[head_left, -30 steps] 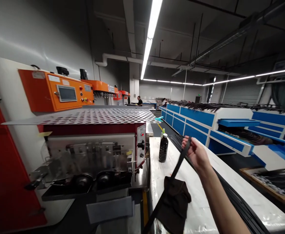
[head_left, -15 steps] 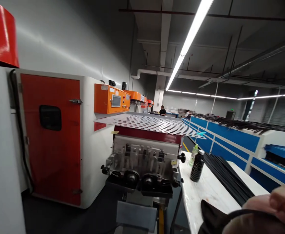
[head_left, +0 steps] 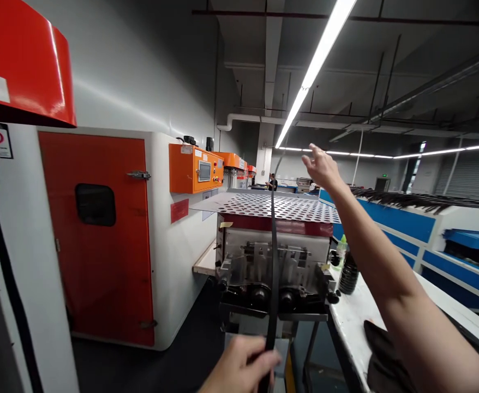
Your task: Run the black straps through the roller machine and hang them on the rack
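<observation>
My left hand (head_left: 239,363) is at the bottom of the view, shut around a narrow black strap (head_left: 273,273). The strap rises nearly straight up from that hand, in front of a metal machine (head_left: 274,273). My right hand (head_left: 323,166) is raised high on an outstretched arm, holding nothing, with its fingers apart. It is well away from the strap. Below that arm, a dark cloth (head_left: 382,355) lies on a white table (head_left: 354,322), partly cut off by the frame's lower edge.
A dark bottle (head_left: 349,274) and a plastic bottle (head_left: 340,254) stand at the table's far end. A perforated metal sheet (head_left: 282,208) tops the machine. To the left are a red door (head_left: 96,234) and orange control box (head_left: 196,169). Blue racks (head_left: 390,224) run right; a co-worker (head_left: 272,183) stands far off.
The view has swung left. The strap, earlier in my right hand, now stands in my left hand. My right hand has let go and risen, and the cloth lies on the table.
</observation>
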Demonstrator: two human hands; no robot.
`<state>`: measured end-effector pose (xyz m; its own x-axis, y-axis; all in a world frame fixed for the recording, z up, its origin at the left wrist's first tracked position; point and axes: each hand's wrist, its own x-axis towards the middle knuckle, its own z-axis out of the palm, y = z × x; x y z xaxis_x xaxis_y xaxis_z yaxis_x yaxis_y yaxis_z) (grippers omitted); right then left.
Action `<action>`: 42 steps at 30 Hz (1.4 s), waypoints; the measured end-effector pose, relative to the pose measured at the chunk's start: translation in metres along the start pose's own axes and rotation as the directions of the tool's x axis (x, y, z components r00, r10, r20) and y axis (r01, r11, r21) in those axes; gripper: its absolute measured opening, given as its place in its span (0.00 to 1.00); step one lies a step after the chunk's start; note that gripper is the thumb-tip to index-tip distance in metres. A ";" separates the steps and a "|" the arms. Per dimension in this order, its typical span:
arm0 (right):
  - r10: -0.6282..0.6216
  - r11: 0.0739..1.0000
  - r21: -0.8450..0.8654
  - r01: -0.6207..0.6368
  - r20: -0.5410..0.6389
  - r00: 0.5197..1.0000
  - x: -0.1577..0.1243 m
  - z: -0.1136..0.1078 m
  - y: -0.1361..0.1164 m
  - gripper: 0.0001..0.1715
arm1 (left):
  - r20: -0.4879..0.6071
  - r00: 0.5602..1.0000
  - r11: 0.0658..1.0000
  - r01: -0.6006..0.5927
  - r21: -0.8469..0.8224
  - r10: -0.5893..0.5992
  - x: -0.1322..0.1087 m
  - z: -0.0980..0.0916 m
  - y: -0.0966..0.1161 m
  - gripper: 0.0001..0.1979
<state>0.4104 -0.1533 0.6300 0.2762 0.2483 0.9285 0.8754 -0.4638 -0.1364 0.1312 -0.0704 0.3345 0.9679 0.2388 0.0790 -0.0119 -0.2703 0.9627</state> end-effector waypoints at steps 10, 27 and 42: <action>0.024 0.453 0.595 -0.664 0.736 0.677 -0.266 0.013 -0.064 0.26 | 0.187 0.972 0.982 -0.118 -0.145 0.144 0.075 -0.042 0.039 0.26; -0.236 -0.015 0.621 -0.784 0.760 0.606 -0.243 0.009 -0.039 0.18 | 0.175 0.935 0.906 -0.232 -0.354 0.308 0.146 -0.068 0.137 0.11; 0.003 0.316 0.728 -0.608 0.640 0.768 -0.220 0.009 -0.046 0.18 | 0.076 0.952 0.954 -0.295 -0.045 0.298 0.202 -0.074 0.205 0.09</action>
<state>0.3126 -0.1789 0.4288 0.4686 0.7339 0.4917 0.3974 0.3220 -0.8593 0.3052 -0.0082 0.5670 0.9365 0.0756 0.3423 -0.3084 -0.2865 0.9071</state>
